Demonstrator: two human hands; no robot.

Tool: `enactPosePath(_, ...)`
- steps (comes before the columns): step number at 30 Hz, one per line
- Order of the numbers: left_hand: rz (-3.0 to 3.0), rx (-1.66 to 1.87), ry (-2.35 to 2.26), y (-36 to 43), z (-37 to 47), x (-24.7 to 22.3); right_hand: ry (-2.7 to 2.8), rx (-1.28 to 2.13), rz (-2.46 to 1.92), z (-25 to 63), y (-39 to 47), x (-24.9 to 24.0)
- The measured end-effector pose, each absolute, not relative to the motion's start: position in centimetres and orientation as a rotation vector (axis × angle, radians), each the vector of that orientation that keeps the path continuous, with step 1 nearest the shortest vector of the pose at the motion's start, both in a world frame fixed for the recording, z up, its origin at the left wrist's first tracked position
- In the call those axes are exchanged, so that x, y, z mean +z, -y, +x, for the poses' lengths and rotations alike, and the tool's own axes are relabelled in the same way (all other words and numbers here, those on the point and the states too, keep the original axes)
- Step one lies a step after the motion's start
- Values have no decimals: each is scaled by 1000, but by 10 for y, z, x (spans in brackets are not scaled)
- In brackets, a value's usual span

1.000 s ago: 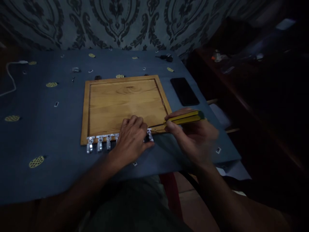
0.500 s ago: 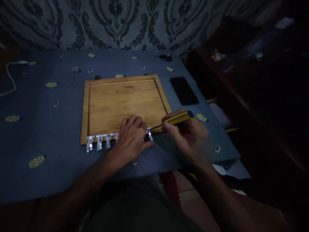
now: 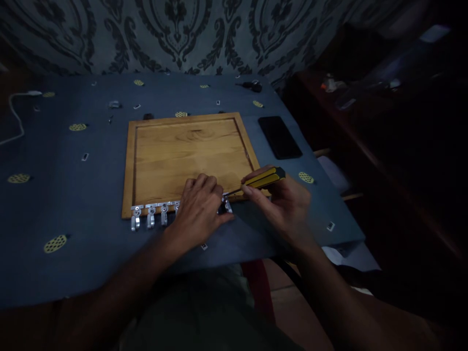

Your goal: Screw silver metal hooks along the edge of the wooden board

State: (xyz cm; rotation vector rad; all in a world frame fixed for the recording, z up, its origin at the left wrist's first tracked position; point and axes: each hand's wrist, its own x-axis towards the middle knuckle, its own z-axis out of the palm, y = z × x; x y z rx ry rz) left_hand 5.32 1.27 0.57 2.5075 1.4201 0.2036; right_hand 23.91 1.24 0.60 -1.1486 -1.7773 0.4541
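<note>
A patterned grey wall (image 3: 219,34) is rising behind the blue-covered bench (image 3: 73,195), where a square wooden board (image 3: 186,151) is lying flat. The left hand (image 3: 199,209) is pressing down, fingers curled, over a row of silver metal hooks (image 3: 151,216) on the board's near edge. The right hand (image 3: 281,200) is gripping a yellow-and-black screwdriver (image 3: 261,178), its long axis lying nearly level, tip pointing left at the hooks.
</note>
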Motion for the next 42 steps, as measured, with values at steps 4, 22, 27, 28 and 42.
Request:
enactPosePath(4, 2515, 228, -1413, -12, 53, 5, 1757, 399, -1217, 237, -13, 6)
enactPosePath(22, 2475, 177, -1410, -13, 53, 8, 1859, 469, -1051, 247, -10, 9)
enactPosePath(27, 2470, 179, -1420, -13, 54, 9, 1840, 510, -1067, 248, -9, 7)
enactPosePath(28, 2470, 178, -1420, -13, 54, 9, 1836, 515, -1069, 247, -9, 7)
enactPosePath(42, 2498, 236, -1398, -13, 52, 4, 1922, 542, -1031, 248, -15, 14)
